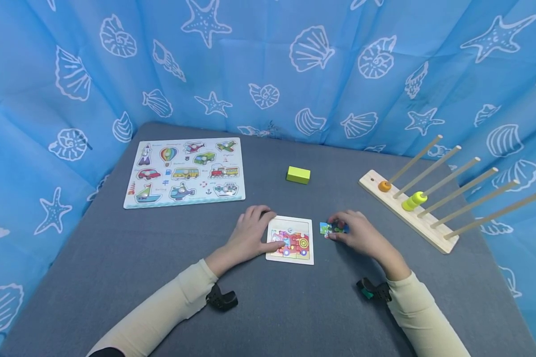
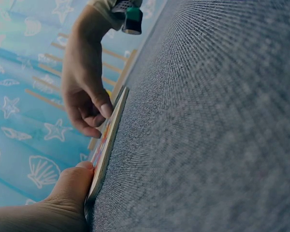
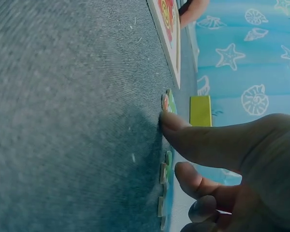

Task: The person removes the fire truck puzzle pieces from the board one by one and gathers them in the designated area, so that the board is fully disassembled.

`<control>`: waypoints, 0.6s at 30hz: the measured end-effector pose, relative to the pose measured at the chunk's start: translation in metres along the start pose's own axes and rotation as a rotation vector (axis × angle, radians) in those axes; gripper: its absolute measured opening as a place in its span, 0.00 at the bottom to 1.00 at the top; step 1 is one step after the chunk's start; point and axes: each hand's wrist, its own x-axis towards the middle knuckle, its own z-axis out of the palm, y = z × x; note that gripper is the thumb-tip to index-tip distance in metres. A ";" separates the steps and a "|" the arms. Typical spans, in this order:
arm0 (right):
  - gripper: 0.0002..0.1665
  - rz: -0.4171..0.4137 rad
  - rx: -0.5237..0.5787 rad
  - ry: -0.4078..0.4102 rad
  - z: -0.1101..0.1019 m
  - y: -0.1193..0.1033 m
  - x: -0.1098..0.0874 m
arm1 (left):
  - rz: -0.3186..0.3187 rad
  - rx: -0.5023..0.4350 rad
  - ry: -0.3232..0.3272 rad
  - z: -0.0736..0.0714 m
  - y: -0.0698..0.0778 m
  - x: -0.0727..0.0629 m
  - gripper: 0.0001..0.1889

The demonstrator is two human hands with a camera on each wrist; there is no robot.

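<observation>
One square, pale wooden jigsaw tray (image 1: 296, 225), partly filled with red, lies on the grey fabric surface (image 1: 272, 312); I rest my left grip (image 1: 248, 235), relaxed, across it, my right grip (image 1: 359, 234), fingers parted, at small blue-green pieces (image 1: 324, 228). I count one yellow-green block (image 1: 298, 175), six wooden pegs (image 1: 493, 216).

Blue seashell-patterned curtain (image 1: 268, 59) behind and beside a grey cloth-topped table (image 1: 295, 307)

On the vehicle puzzle board (image 1: 155, 158), "Sailing", "Bus" and, less surely, "Balloon" and "Fighter" can be read; its other labels are too small. On the blue curtain (image 3: 232, 82), "PIN" is seen, cut off by the right-wrist view's edge.
</observation>
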 end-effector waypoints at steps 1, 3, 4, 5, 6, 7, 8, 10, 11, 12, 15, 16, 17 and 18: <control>0.18 -0.001 0.000 0.006 0.000 0.000 0.000 | -0.001 -0.001 -0.001 0.000 0.000 0.000 0.41; 0.19 -0.004 0.003 0.024 0.000 -0.003 0.000 | -0.004 -0.001 -0.005 0.000 0.000 0.000 0.41; 0.18 -0.007 0.009 0.034 0.000 -0.004 0.000 | -0.003 -0.003 -0.003 0.000 0.000 0.000 0.41; 0.18 -0.012 0.018 0.043 0.000 -0.007 0.000 | -0.003 -0.003 -0.002 0.000 0.000 0.000 0.41; 0.17 -0.020 0.028 0.051 0.000 -0.009 0.000 | -0.004 -0.003 -0.003 0.000 0.000 0.000 0.41; 0.17 -0.032 0.040 0.057 0.001 -0.013 0.000 | -0.005 -0.003 -0.005 0.000 0.001 0.000 0.41; 0.16 -0.047 0.047 0.062 0.002 -0.016 0.000 | -0.007 -0.003 -0.008 0.000 0.001 0.000 0.41; 0.15 -0.081 0.065 0.064 0.005 -0.022 0.000 | -0.013 -0.004 -0.018 0.000 0.001 0.000 0.41; 0.15 -0.096 0.073 0.061 0.007 -0.025 0.000 | -0.017 -0.004 -0.024 0.000 0.001 0.000 0.41; 0.15 -0.112 0.078 0.058 0.010 -0.028 0.001 | -0.021 -0.003 -0.030 0.000 0.002 0.000 0.41; 0.14 -0.135 0.096 0.030 0.018 -0.037 0.002 | -0.025 0.004 -0.030 0.000 0.002 0.000 0.42; 0.13 -0.134 0.097 0.015 0.020 -0.039 0.002 | -0.022 0.006 -0.026 0.000 0.001 0.000 0.42; 0.13 -0.130 0.098 0.000 0.023 -0.041 0.003 | -0.019 0.009 -0.025 0.000 0.001 0.000 0.42; 0.13 -0.125 0.094 -0.012 0.025 -0.042 0.004 | -0.015 0.014 -0.030 -0.001 0.001 0.000 0.42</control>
